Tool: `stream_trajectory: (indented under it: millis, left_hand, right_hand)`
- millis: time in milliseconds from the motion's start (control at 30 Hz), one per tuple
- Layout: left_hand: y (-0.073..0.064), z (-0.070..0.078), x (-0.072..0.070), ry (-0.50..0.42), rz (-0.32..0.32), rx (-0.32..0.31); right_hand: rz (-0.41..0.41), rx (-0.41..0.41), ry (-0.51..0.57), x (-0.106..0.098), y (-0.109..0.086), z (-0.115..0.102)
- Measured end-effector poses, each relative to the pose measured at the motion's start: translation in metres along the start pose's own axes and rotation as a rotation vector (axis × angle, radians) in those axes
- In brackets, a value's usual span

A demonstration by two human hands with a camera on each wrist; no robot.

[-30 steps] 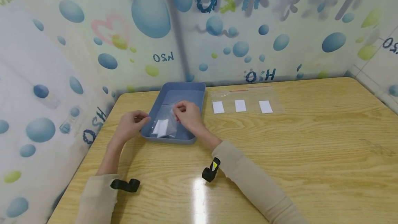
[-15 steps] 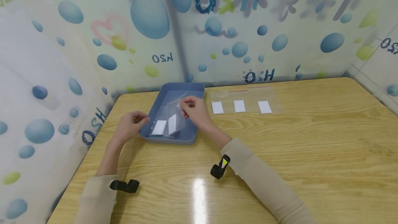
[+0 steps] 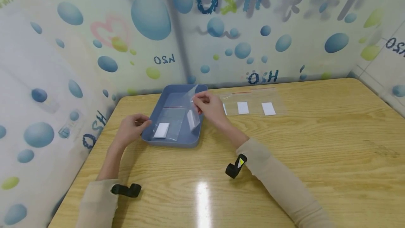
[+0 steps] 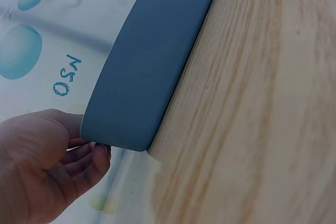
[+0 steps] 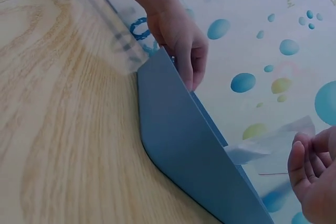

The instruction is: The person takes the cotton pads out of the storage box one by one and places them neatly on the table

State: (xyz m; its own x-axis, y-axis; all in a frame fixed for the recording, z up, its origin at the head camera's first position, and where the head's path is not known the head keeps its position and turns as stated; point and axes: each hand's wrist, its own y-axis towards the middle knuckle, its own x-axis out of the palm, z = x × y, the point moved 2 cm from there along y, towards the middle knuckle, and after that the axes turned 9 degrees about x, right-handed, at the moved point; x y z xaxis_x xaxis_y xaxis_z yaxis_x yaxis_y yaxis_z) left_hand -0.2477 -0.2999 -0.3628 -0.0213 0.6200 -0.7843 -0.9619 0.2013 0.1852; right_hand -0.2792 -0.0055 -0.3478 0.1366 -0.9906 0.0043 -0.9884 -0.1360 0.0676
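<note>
Left hand (image 3: 134,126): thumb and fingers pinch the rim of a blue-grey tray (image 3: 172,144) on its left edge, toward the front left corner. Right hand (image 3: 211,110): thumb and fingertips pinch the upper part of a clear bag (image 3: 189,106) at the tray's right edge. The held bag hangs tilted with a white card (image 3: 192,119) inside; whether its lower end touches the tray floor cannot be determined.

Within the tray, a second bag (image 3: 174,119) lies flat toward the front left corner, its own card (image 3: 161,130) showing through.

The tray stands on a wood-grain table (image 3: 284,157), near the far left corner. Right of it, along the far edge, lies a row of clear bags (image 3: 257,106) showing three white cards; the right hand partly covers the leftmost. Both beige sleeves carry a black wrist device, left (image 3: 128,190) and right (image 3: 235,166). Beyond the far edge is a printed backdrop (image 3: 253,57) with blue and green spots.
</note>
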Motion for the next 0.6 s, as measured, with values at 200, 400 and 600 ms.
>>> stream_trajectory:
  millis: [200, 400, 600]
  left_hand:
    - [0.000, 0.000, -0.001, 0.004, 0.002, 0.010]
    - [0.000, 0.000, -0.001, 0.010, 0.001, 0.017]
    - [-0.001, 0.001, -0.001, 0.004, -0.001, 0.007]
  right_hand:
    - [0.007, -0.025, -0.018, -0.018, 0.001, -0.005]
    - [0.011, -0.002, -0.006, -0.036, 0.000, -0.004]
    - [0.015, 0.017, 0.011, -0.054, -0.001, -0.005]
